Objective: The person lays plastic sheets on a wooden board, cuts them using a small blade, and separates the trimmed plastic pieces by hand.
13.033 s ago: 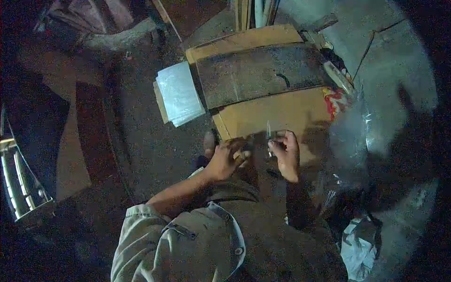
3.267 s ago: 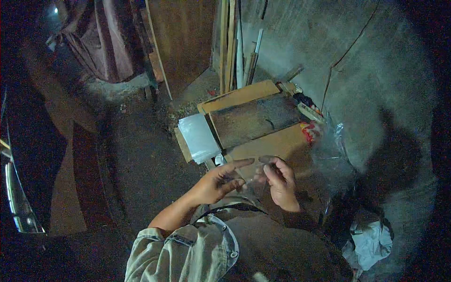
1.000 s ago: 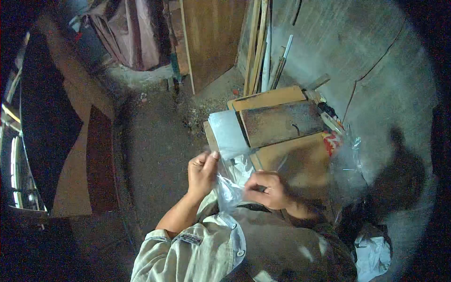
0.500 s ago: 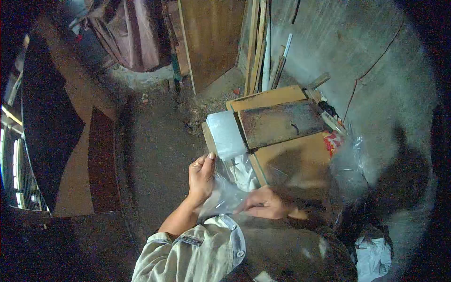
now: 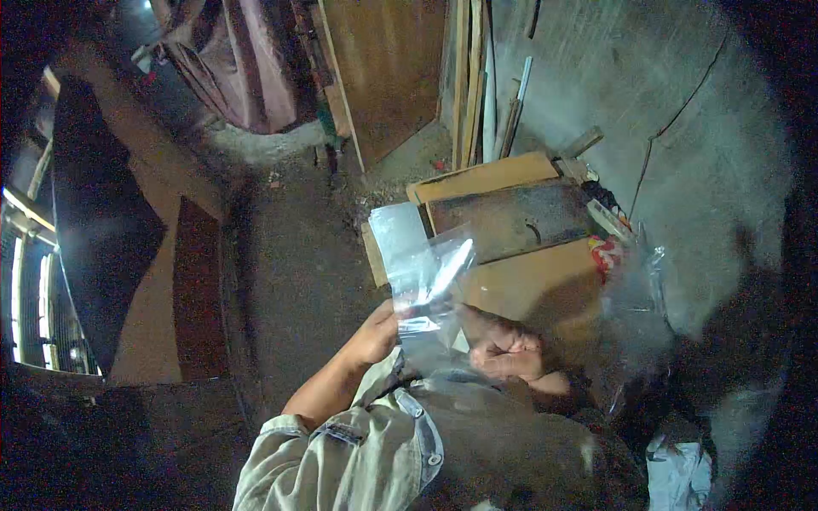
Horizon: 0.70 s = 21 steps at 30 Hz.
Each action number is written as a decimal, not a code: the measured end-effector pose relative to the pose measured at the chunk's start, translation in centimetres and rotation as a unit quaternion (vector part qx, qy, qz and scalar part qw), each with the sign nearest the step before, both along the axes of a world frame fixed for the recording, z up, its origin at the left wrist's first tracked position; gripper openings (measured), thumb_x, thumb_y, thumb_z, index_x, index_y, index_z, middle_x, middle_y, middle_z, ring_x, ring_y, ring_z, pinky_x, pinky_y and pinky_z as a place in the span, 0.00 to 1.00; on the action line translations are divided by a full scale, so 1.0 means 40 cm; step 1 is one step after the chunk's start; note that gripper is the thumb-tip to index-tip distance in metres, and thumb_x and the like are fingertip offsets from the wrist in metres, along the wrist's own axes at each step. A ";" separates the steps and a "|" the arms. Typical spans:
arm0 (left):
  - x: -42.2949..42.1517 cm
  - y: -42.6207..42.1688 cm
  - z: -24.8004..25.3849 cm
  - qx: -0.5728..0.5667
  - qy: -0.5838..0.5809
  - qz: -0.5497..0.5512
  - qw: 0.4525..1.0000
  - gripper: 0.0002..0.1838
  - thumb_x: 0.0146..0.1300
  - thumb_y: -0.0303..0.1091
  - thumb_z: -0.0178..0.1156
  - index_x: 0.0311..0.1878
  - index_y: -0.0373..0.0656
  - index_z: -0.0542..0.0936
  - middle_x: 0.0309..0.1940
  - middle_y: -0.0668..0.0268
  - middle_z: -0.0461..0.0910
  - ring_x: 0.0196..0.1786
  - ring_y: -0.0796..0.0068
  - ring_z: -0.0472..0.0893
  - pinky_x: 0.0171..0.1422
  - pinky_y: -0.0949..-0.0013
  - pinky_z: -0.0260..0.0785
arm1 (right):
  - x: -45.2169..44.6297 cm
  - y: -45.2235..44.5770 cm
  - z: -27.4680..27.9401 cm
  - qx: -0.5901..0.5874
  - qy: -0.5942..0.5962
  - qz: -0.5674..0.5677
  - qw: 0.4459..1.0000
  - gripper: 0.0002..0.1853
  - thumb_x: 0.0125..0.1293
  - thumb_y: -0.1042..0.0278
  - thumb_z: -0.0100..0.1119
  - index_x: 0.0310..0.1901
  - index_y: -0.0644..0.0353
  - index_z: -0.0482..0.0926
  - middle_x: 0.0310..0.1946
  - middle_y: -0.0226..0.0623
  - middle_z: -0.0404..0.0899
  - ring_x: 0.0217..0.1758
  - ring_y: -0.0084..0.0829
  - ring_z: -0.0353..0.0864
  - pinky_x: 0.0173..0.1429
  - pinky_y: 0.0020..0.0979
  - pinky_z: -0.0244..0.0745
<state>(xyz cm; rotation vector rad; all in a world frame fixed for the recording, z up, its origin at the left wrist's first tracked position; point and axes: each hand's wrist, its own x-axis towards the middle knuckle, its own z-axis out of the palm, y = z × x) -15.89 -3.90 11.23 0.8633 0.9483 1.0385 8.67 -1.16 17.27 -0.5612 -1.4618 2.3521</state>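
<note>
A clear, shiny plastic bag [image 5: 439, 268] stands up in front of me, its film catching the light. My left hand [image 5: 377, 334] is closed on the bag's lower left edge, thumb and fingers pinched together. At the bag's lower right, my right hand [image 5: 509, 351] is closed with curled fingers, and one finger reaches to the film. The film's exact hold in the right hand is partly hidden. Just beyond the bag lies a stack of whitish plastic sheets [image 5: 394, 228], partly covered by it.
A dark, worn board [image 5: 511, 217] lies on cardboard [image 5: 545, 285] ahead. Wooden strips and a pipe [image 5: 524, 77] lean on the wall beside a brown panel [image 5: 388, 77]. Crumpled clear plastic [image 5: 639, 298] is at right, a white bag [image 5: 679, 473] lower right. A purple cloth [image 5: 247, 68] hangs back left.
The plastic bag has risen from low between my hands to stand upright before the stack. My left hand has drawn slightly down; my right hand has moved up and to the right.
</note>
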 end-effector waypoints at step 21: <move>0.101 0.050 0.071 0.102 0.010 0.146 0.984 0.06 0.66 0.31 0.55 0.33 0.41 0.76 0.29 0.69 0.77 0.32 0.81 0.74 0.39 0.73 0.66 | 0.186 0.012 -0.087 -0.033 -0.011 -0.117 0.993 0.32 0.59 0.73 0.53 0.67 0.63 0.59 0.22 0.22 0.68 0.21 0.15 0.60 0.27 0.20 0.54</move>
